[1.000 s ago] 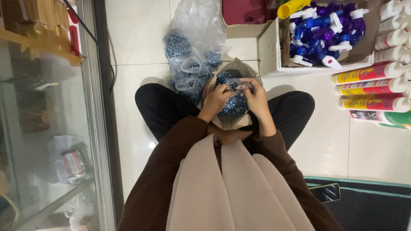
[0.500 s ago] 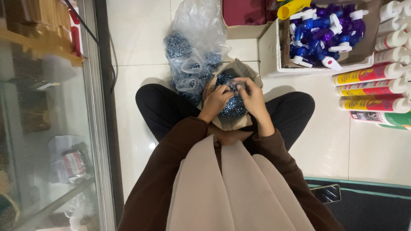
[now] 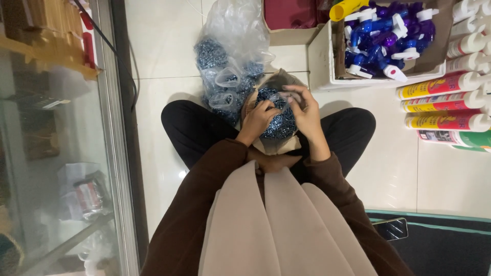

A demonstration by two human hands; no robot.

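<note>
I sit cross-legged on a tiled floor with a small open cardboard box [image 3: 279, 145] in my lap, full of shiny blue-grey screws [image 3: 279, 128]. My left hand [image 3: 259, 120] and my right hand [image 3: 307, 111] meet over the box, fingers pinched on a small clear plastic bag [image 3: 280, 97] held above the screws. What is inside the small bag is hard to tell.
A large clear plastic bag [image 3: 230, 56] with small filled screw packets lies just beyond my knees. A white box [image 3: 322, 61] of blue and purple spray nozzles stands at the upper right, sealant tubes [image 3: 445, 105] lie right, a glass cabinet [image 3: 56, 153] left, a phone [image 3: 389, 228] on a dark mat.
My right hand has shifted slightly up and its fingers have reworked their grip on the small bag. The left hand stays over the screws.
</note>
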